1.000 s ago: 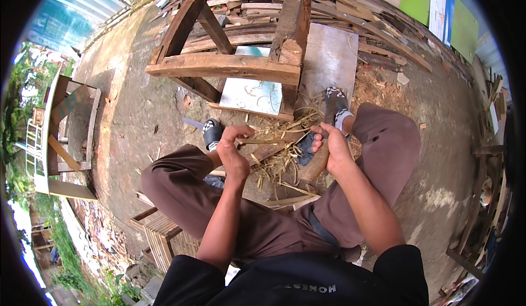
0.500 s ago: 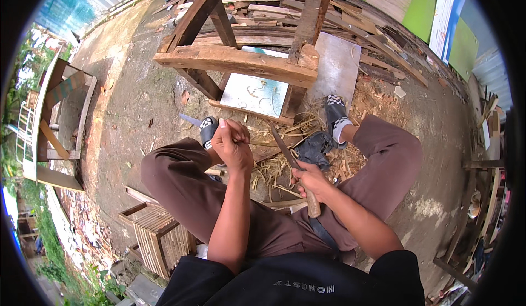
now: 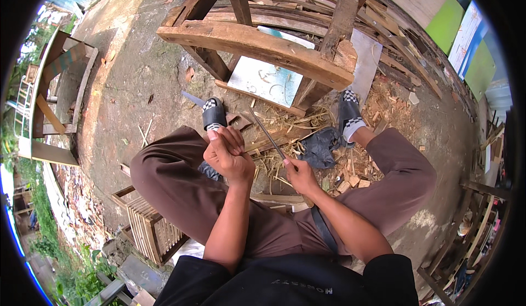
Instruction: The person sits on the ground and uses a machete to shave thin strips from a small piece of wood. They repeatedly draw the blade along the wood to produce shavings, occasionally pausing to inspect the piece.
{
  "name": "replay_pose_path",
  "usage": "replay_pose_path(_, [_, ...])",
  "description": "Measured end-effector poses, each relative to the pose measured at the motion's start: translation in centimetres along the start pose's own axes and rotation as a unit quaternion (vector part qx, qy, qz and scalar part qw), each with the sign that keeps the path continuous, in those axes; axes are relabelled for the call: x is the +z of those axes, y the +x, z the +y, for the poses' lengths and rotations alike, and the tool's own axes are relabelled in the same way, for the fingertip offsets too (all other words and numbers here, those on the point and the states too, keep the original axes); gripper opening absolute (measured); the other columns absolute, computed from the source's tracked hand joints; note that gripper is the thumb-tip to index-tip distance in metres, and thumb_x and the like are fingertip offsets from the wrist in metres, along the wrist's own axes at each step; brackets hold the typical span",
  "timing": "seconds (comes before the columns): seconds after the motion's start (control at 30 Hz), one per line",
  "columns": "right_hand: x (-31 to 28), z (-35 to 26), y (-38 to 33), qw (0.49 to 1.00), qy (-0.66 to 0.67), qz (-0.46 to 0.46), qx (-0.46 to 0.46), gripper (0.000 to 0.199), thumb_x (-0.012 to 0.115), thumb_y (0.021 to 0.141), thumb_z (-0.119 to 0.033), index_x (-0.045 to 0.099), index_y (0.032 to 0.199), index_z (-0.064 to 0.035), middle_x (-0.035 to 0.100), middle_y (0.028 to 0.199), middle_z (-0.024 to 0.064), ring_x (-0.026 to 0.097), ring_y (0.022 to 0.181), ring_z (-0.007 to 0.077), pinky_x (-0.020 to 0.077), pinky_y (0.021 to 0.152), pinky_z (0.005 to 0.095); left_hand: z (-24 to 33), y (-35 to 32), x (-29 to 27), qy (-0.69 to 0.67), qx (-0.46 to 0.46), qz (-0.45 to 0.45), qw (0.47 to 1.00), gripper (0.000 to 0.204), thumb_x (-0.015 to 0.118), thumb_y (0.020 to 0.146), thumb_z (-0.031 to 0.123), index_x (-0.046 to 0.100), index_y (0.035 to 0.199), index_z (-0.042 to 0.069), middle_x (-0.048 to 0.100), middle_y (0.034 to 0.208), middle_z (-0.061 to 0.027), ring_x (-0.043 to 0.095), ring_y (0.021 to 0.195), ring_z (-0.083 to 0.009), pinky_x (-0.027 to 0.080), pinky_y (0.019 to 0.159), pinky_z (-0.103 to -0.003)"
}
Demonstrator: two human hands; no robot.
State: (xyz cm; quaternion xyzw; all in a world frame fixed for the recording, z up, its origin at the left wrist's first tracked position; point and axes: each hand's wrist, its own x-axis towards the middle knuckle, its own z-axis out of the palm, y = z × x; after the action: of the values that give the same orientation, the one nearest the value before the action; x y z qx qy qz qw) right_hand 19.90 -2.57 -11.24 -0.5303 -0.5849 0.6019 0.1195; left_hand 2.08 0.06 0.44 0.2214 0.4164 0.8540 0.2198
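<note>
My right hand (image 3: 300, 175) is closed around the handle of a long, dark-bladed knife (image 3: 266, 133), whose blade slants up and to the left. Left of it, my left hand (image 3: 229, 155) is raised with its fingers curled together; what they pinch, if anything, is too small to make out. Below and between the hands, thin pale shavings (image 3: 268, 169) litter the ground. A crumpled black plastic bag (image 3: 319, 148) lies just beyond my right hand, near my right foot.
A heavy wooden frame (image 3: 257, 46) stands ahead, with a white and blue board (image 3: 266, 81) under it. Scrap planks (image 3: 296, 4) are piled behind. A slatted wooden crate (image 3: 150, 226) sits by my left knee. Wood chips (image 3: 353, 180) lie at right, and a saw blade (image 3: 193, 99) beside my left foot.
My right hand has moved a little up and left, and the knife is turned so its blade looks narrower. My left hand is slightly lower, still curled. The whole view has shifted somewhat.
</note>
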Motion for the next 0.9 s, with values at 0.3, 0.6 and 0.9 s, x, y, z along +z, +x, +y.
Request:
replay_pose_path(0.3, [0.8,-2.1,-0.3,0.997,0.027,0.008,-0.076,0.043,0.049,0.104,-0.034,0.058,0.136,-0.0055,0.063,0.075,0.0249,0.068,0.076,0.0217,0.0505,0.072,0.0377,-0.6,-0.4,0.1,0.008,-0.012,-0.035,0.999,0.058,0.032,0.110,0.029,0.031,0.054,0.013,0.030,0.050,-0.0002,0.025,0.044,-0.0105,0.025,0.047,-0.027])
replay_pose_path(0.6, [0.3,-1.0,1.6,0.994,-0.058,0.006,-0.094,0.041,0.050,0.103,-0.028,0.057,0.137,-0.0058,0.059,0.075,0.0246,0.060,0.071,0.0361,0.0489,0.064,0.0401,-0.9,1.9,-1.0,-0.018,-0.015,0.023,0.999,0.059,0.029,0.111,0.029,0.031,0.054,0.013,0.029,0.051,0.0004,0.025,0.044,-0.0099,0.024,0.045,-0.025])
replay_pose_path(0.9, [0.6,-1.0,0.9,0.993,-0.057,0.029,-0.099,0.038,0.050,0.104,-0.025,0.057,0.138,-0.0093,0.058,0.066,0.0216,0.056,0.052,0.0234,0.0459,0.056,0.0380,-1.2,2.4,-1.0,-0.058,-0.053,0.064,0.995,0.059,0.030,0.110,0.031,0.031,0.053,0.015,0.030,0.050,0.0005,0.027,0.044,-0.0103,0.025,0.046,-0.024])
